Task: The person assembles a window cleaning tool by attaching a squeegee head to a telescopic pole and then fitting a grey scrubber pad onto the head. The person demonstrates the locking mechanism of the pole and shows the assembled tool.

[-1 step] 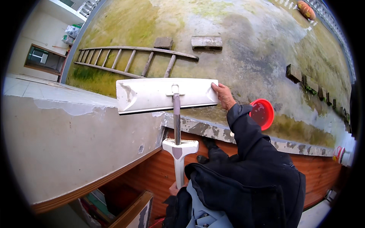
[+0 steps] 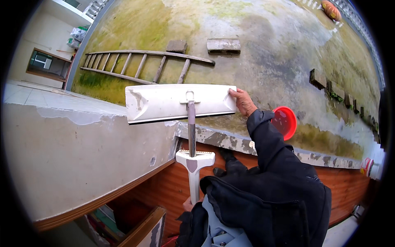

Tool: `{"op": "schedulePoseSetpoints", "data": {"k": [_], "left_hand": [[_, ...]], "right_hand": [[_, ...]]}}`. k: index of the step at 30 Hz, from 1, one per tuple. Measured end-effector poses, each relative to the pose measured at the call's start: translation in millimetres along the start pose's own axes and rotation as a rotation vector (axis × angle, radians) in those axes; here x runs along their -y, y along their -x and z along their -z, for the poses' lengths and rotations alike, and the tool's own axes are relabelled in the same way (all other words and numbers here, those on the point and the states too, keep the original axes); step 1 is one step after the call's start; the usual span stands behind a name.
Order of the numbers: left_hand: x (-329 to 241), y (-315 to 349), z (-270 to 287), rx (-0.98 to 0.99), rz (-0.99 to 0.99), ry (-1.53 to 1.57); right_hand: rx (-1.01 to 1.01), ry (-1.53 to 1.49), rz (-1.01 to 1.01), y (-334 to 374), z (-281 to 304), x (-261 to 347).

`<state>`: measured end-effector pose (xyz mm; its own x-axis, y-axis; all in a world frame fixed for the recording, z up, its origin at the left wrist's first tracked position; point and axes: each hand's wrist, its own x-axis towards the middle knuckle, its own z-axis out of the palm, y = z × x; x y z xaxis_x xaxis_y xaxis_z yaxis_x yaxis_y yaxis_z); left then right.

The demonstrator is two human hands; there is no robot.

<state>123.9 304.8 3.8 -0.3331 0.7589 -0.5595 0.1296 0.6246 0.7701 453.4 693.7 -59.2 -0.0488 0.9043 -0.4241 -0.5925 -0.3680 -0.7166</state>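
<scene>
A long-handled dustpan (image 2: 164, 101) stretches across the middle of the view. Its wide white pan has a black lip along the near edge and a grey stain at its left end. My right hand (image 2: 242, 101) is closed on the pan's right end, thumb on the face and fingers behind. From the pan, a metal pole runs toward me to a white T-shaped handle (image 2: 193, 168) with a row of small teeth. My left hand (image 2: 189, 204) is at the handle's lower end, closed round it, mostly hidden by handle and jacket.
A red bucket (image 2: 284, 123) with liquid stands right of my forearm, beyond a worn sill (image 2: 230, 142). A wooden ladder (image 2: 140, 66) and hollow block (image 2: 223, 46) lie on the mossy concrete. Plastered wall (image 2: 82, 152) borders the left; a wooden cabinet door (image 2: 144, 230) is near below.
My right forearm and sleeve have shifted very slightly to the right. Both hands keep their hold, and the dustpan stays almost in place.
</scene>
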Motion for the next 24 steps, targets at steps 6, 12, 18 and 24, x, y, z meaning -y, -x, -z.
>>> {"op": "schedulePoseSetpoints", "data": {"k": [6,12,18,24], "left_hand": [[-14.1,-28.5,8.0,0.083,0.019,-0.115],[9.3,-50.4,15.0,0.174,0.058,-0.261],[66.2,-52.4,56.2,0.101,-0.112,-0.472],[27.6,-39.5,52.7,-0.264,-0.245,-0.706]], "right_hand": [[0.015,0.116,0.388,35.5,-16.7,28.2],[0.015,0.969,1.126,102.0,-65.9,58.8],[0.206,1.312,1.363,155.9,-54.8,76.2],[0.316,1.331,1.506,211.9,-71.5,78.8]]}}
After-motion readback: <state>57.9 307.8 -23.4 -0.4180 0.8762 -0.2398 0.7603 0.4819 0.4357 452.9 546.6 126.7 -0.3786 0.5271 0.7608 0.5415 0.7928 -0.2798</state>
